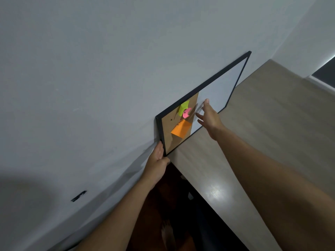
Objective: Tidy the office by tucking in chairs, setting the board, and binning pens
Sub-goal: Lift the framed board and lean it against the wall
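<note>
Head view, tilted: a black-framed board [220, 84] stands on its long lower edge along the back of a pale wood-grain worktop [253, 133], leaning against a plain grey-white wall [90, 78]. Its near short edge comes just to the near end of the worktop, where the surface stops and a dark gap drops away below. To the right of the board the worktop lies bare and wide, with a bright glare patch on its smooth top nearer the camera. Beyond the far short edge of the board the wall runs on to a corner.

One part of the board's face is brown cork, at the near end; the rest is smooth white panel. On the cork sit three paper notes: a green note [184, 107], a pink note [186, 113] partly curled, and an orange note [180, 130] whose lower part lifts off the surface. Small dark pins show on the cork.

At the lower near corner of the frame, the left hand [156, 160] is wrapped around the thin black edge, fingers behind and thumb in front. Spread wide and flat, the right hand [208, 116] reaches toward the white panel beside the cork with nothing in it; whether it touches is unclear.
</note>
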### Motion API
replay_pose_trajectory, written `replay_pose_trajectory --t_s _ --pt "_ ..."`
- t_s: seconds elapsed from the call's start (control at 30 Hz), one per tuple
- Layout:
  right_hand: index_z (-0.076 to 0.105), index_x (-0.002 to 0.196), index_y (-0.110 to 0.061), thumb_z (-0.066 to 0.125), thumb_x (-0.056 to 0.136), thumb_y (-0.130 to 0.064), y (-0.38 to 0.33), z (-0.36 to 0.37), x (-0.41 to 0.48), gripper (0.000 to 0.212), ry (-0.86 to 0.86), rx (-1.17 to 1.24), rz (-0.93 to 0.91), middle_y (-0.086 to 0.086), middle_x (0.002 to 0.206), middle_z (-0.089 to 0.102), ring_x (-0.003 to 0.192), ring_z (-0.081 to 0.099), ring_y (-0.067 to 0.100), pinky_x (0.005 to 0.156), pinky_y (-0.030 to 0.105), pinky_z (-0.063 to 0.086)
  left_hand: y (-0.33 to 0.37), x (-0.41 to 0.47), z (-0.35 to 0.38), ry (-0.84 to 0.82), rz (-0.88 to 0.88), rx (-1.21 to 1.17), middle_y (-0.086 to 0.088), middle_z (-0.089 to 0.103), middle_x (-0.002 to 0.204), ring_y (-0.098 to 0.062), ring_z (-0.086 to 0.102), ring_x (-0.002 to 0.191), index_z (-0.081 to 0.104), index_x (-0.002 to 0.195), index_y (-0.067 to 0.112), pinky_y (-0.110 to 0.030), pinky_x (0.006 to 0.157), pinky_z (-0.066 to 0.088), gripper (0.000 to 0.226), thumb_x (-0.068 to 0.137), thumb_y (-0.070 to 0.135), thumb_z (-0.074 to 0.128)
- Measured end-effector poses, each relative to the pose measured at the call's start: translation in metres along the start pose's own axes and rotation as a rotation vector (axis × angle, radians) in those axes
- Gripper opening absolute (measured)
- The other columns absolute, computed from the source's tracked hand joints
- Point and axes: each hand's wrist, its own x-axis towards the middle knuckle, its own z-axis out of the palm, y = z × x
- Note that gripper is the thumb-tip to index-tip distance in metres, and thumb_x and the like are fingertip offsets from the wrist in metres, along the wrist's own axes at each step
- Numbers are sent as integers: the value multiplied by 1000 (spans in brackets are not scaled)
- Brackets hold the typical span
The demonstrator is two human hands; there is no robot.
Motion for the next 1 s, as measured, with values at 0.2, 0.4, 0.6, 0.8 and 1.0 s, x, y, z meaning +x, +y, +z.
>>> replay_pose_trajectory --t_s 0.2,0.4,0.6,0.8,1.0 --pt "25 166 -26 19 103 -72 8 2 -10 77 -14 -106 11 4 171 31 149 44 29 122 50 39 4 4 0 3 -16 11 2 22 176 -19 25 162 16 170 25 -47 131 28 81 103 2 55" --pt "27 164 -27 25 100 -76 12 -9 -29 81 2 -170 6 2 171 31 154 37 26 126 54 32 -2 -9 3 49 -24 48 -3 29 174 -22 32 159 22 168 18 -47 129 32 75 103 15 59" --pt "32 163 -17 33 101 -72 25 -38 -65 83 37 -187 -18 3 169 34 155 36 24 128 51 29 -7 -26 11 29 -15 148 3 50 161 -18 50 146 45 159 20 -46 126 38 64 97 25 62" --pt "48 155 -11 42 104 -63 46 -82 -123 73 109 -199 -23 7 160 48 147 47 25 124 51 35 1 -53 40 -70 57 234 6 66 142 -12 61 129 62 145 23 -37 115 48 43 102 23 61" --pt "65 131 -4 43 109 -51 63 -139 -208 56 211 -258 -34 13 131 67 130 61 29 115 48 45 5 -86 88 -180 150 377 5 69 134 -14 63 127 67 138 19 -30 106 47 35 104 15 58"
